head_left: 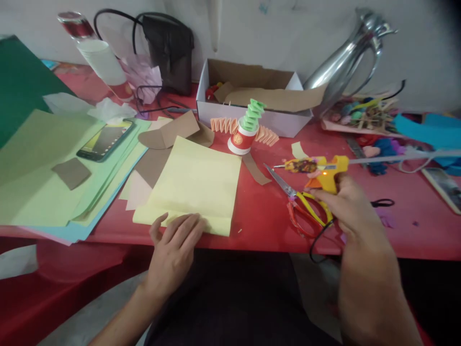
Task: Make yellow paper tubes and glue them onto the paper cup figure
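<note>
A yellow sheet of paper [201,178] lies on the red table, its near edge rolled or folded over. My left hand [176,245] rests on that near edge, fingers lying flat and slightly spread. My right hand [355,204] is wrapped round a yellow glue gun [333,173], whose small light glows orange and whose nozzle points left. Under the gun are scissors [302,204] with red and yellow handles. Beyond the sheet stands a red and white paper cup [241,142] with a folded green strip [253,115] rising from it and folded orange strips at both sides.
Colored sheets [39,178] with a phone [104,139] lie at the left. Behind are stacked cups [103,60], a black bag [171,50], an open box [252,117] and a metal jug [342,62]. Craft scraps and another phone [442,187] are at the right.
</note>
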Action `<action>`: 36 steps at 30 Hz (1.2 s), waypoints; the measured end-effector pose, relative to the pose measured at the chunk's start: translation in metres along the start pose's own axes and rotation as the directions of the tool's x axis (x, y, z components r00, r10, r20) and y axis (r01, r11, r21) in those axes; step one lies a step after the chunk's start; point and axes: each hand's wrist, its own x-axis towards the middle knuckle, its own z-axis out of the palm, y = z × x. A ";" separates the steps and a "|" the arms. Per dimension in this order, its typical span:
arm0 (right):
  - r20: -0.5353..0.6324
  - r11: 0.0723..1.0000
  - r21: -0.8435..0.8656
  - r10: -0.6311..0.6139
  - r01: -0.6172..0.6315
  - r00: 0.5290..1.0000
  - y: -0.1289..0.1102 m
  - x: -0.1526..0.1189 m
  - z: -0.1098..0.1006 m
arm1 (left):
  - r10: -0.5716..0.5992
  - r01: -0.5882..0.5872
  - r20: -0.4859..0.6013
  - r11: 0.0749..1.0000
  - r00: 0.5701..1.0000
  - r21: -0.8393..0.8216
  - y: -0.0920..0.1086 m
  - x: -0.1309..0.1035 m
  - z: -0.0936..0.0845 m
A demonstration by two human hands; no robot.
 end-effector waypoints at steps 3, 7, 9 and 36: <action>0.290 0.962 0.263 -0.002 -0.078 0.957 -0.026 -0.029 0.012 | -0.013 0.013 0.014 1.000 1.000 0.011 0.001 -0.004 0.003; 0.403 0.976 0.216 -0.075 -0.016 0.912 -0.057 -0.047 0.033 | -0.034 0.034 0.026 0.999 0.999 0.018 0.002 -0.007 0.005; 0.446 0.971 0.237 -0.146 0.041 0.883 -0.065 -0.049 0.045 | -0.037 0.037 0.022 0.999 0.999 0.009 0.003 -0.006 0.006; 0.650 0.873 0.059 -0.401 0.484 0.645 -0.094 -0.043 0.088 | 0.032 -0.032 0.006 0.999 0.999 -0.009 -0.006 0.006 -0.003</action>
